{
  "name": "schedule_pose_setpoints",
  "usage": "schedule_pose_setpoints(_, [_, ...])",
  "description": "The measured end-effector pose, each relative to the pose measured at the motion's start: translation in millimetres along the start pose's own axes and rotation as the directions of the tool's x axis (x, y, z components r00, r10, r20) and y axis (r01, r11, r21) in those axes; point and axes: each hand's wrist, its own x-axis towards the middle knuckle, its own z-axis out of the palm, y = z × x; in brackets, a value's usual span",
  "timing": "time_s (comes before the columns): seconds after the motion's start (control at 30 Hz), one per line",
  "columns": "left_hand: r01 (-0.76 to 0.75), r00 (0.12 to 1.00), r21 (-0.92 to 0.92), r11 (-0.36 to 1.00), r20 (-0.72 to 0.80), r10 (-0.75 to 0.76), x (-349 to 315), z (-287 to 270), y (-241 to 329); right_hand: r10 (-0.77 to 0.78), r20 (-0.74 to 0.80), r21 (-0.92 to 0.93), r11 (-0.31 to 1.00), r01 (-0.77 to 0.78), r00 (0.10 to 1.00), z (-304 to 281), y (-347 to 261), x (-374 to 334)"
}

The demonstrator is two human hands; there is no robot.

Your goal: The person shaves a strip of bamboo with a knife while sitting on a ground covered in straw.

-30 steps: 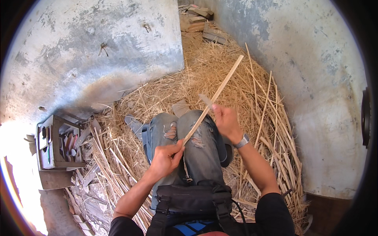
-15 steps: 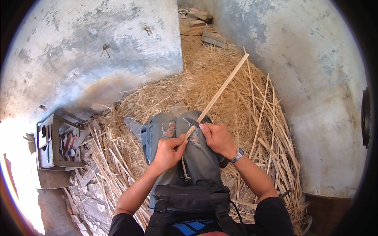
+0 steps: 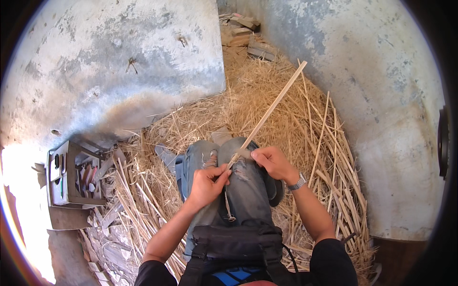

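A long, pale wooden strip (image 3: 274, 104), probably split bamboo, slants from over my lap up toward the far right. My left hand (image 3: 208, 183) is closed round its near end, the thumb pressed along it. My right hand (image 3: 274, 163) is closed on a knife, its handle hidden in the fist. The short grey knife blade (image 3: 244, 153) lies across the strip just beyond my left fingers, slightly blurred. Below the left hand a thin string (image 3: 228, 205) with a frayed, knotted end hangs over the jeans (image 3: 245, 195), which are torn at the knees.
Straw-like shavings (image 3: 262, 88) cover the floor ahead. Long strips (image 3: 341, 190) are heaped at my right, and more strips (image 3: 138, 205) lie at left. A small wooden stand (image 3: 71, 190) holding tools is far left. Worn plaster walls (image 3: 157, 57) close in on both sides.
The knife blade has turned to lie flatter across the strip, and my right hand has shifted slightly right and down. My left hand keeps its grip; the whole view has moved a little.
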Motion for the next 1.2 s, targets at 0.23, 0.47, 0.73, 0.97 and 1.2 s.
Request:
schedule_pose_setpoints(0.23, [-0.241,0.967,0.331,0.912,0.003,0.255,-8,5,5,0.017,-0.318,-0.068,0.997,-0.041,0.948,32,-49,-2])
schedule_pose_setpoints(0.47, [-0.280,0.954,0.404,0.871,0.015,0.300,-4,5,5,-0.123,-0.283,-0.074,0.992,0.106,0.951,36,-37,-1])
schedule_pose_setpoints(0.73, [-0.274,0.954,0.371,0.887,-0.015,0.301,-7,4,6,0.090,-0.766,0.105,0.994,-0.014,0.636,-28,4,-5])
schedule_pose_setpoints(0.97, [-0.284,0.949,0.482,0.829,0.017,0.315,-8,4,7,-0.055,-0.794,-0.144,0.984,-0.100,0.605,-50,1,5])
schedule_pose_setpoints(1.2, [-0.318,0.939,0.600,0.734,0.094,0.330,-11,5,3,-0.173,-0.704,-0.417,0.886,-0.204,0.689,-60,16,44])
